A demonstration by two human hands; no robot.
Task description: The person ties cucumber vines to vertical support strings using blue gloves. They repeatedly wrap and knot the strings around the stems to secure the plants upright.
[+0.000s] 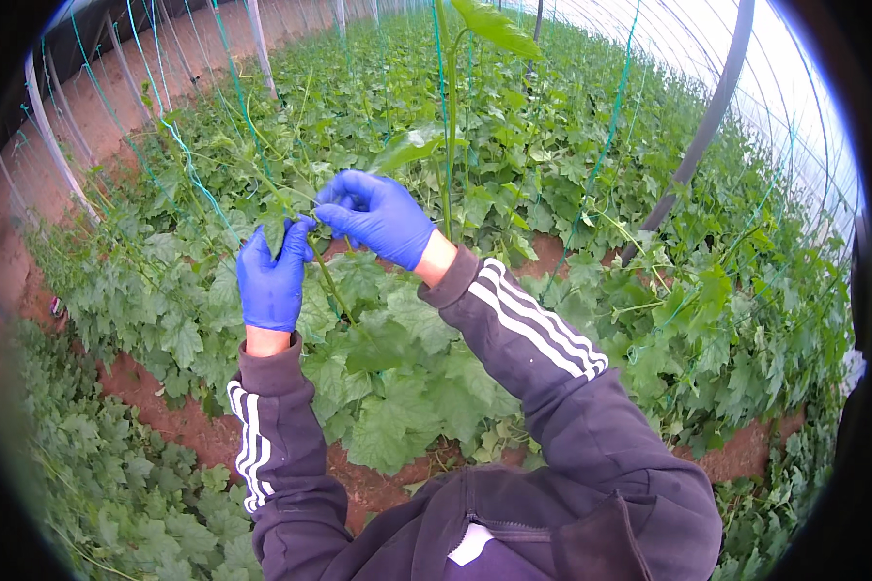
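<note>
My left hand [275, 272], in a blue glove, has its fingers closed around a green vine stem [328, 279] beside a leaf. Close to its upper right is my right hand [381, 221], also in a blue glove, with thumb and forefinger curled towards each other at a thin green shoot. Whether the right fingertips pinch the shoot is blurred. A turquoise string [241, 94] runs down towards the vine above my left hand. A tall thick stem [449, 131] with large leaves stands just beyond my right hand.
Rows of leafy vines [400, 414] surround me, with reddish soil [167, 417] between them. Several turquoise strings hang from above. A slanting grey pole [697, 145] rises at the right, and pale posts [57, 145] stand at the left beside a soil path. Arched plastic greenhouse covering [806, 109] lies beyond.
</note>
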